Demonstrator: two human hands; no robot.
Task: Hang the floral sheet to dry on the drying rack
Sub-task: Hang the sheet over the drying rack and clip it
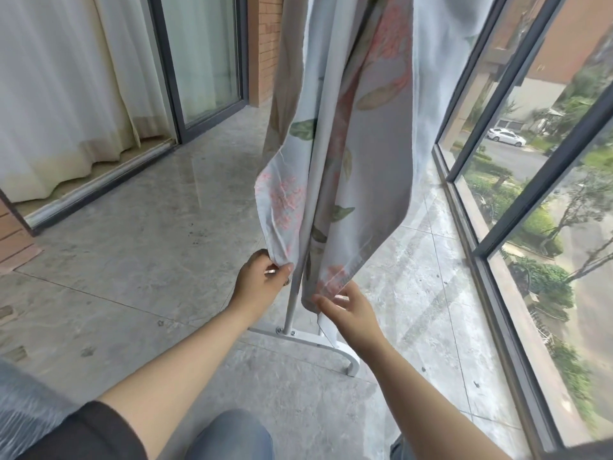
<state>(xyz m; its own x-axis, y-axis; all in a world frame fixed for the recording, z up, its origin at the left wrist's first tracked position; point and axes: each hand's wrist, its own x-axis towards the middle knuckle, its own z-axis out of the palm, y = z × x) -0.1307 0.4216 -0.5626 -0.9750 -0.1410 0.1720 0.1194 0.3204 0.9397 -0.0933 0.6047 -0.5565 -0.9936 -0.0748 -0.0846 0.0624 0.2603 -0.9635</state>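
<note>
Hanging down the middle of the view, the floral sheet [361, 134] drapes over the white drying rack [323, 154], whose single visible upright pole runs between the sheet's two hanging layers and down to a curved foot on the floor [132, 254]. The pole stands directly between the two hands and hides part of the cloth behind it. The left hand [260, 282] is on the near side of the pole to its left, its fingers [285, 270] pinched together on the lower corner of the left layer. The right hand [346, 310] is just right of the pole at the sheet's lowest hem, its fingers [326, 302] spread apart and touching the cloth edge; whether they grip it cannot be told. Two bare forearms reach in from below, one dark sleeve [96, 433] shows on the left arm, and blue trousers sit at the bottom edge. Left of the rack stands a sliding glass door [199, 58] with a pale curtain [66, 88] behind it, beside a brick wall. Right of the rack a dark-framed window [517, 180] runs along the floor, close to the sheet's outer layer, and one white car [506, 137] is parked on the street outside.
</note>
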